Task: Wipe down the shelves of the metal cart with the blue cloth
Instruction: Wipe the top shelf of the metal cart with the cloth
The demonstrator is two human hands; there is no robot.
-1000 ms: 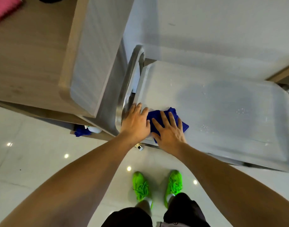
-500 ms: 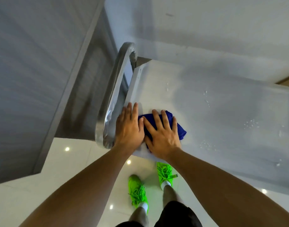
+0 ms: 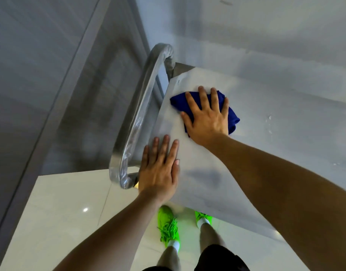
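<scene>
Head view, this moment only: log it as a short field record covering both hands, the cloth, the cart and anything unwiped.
surface: top shelf of the metal cart
right hand: flat, fingers spread, pressing on the blue cloth
left hand: flat on the shelf's near corner beside the cart handle, off the cloth
unwiped: water droplets right of the cloth
footwear: green shoes on the tiled floor

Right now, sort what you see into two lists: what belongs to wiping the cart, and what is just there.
Part of the job:
- blue cloth, pressed flat on the shelf
- top shelf of the cart, with water drops on it
- right hand, spread on the cloth
- left hand, flat on the shelf's near corner

Just there:
- cart handle
- green shoes
- tiled floor
</scene>
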